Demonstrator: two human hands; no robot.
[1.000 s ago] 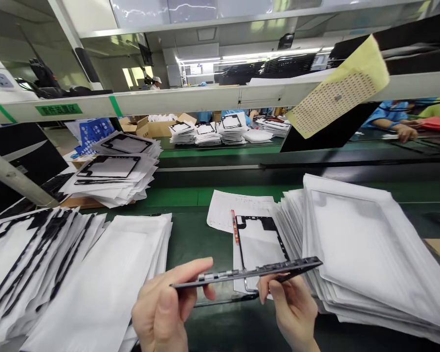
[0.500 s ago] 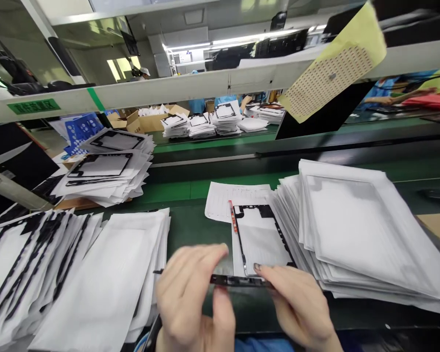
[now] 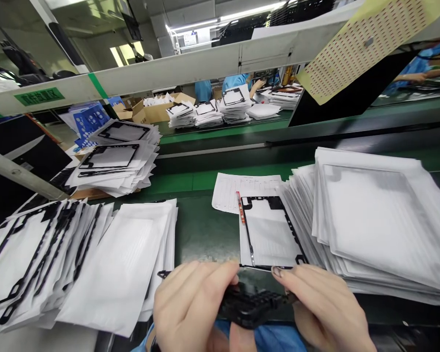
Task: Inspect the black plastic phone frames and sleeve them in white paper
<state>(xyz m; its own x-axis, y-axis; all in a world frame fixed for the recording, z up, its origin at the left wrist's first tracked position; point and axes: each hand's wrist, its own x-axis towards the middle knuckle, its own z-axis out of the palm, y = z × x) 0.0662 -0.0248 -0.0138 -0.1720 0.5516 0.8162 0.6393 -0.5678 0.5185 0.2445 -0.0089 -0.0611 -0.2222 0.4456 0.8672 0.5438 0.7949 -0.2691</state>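
Observation:
A thin black device frame (image 3: 247,308) is held low in front of me, tilted and seen nearly edge-on. My left hand (image 3: 190,303) wraps around its left part, with the thumb underneath and one dark end poking out past the fingers. At the other end, my right hand (image 3: 328,303) pinches it between thumb and fingers. Just beyond my hands lies another black frame (image 3: 275,202) on a white sheet. Beside it are a red-and-white pen (image 3: 240,208) and a printed form (image 3: 223,190).
White sleeves (image 3: 366,210) rise in a tall pile on the right. On the left are more sleeves (image 3: 113,259) and a row of black frames in white sheets (image 3: 22,244). Another stack (image 3: 113,161) stands behind. A rail (image 3: 190,71) crosses above the green bench; co-workers' blue sleeves show beyond.
The held frame has tilted and come lower and closer, showing more of its black edge. Both my hands still grip it. The whole view has shifted slightly.

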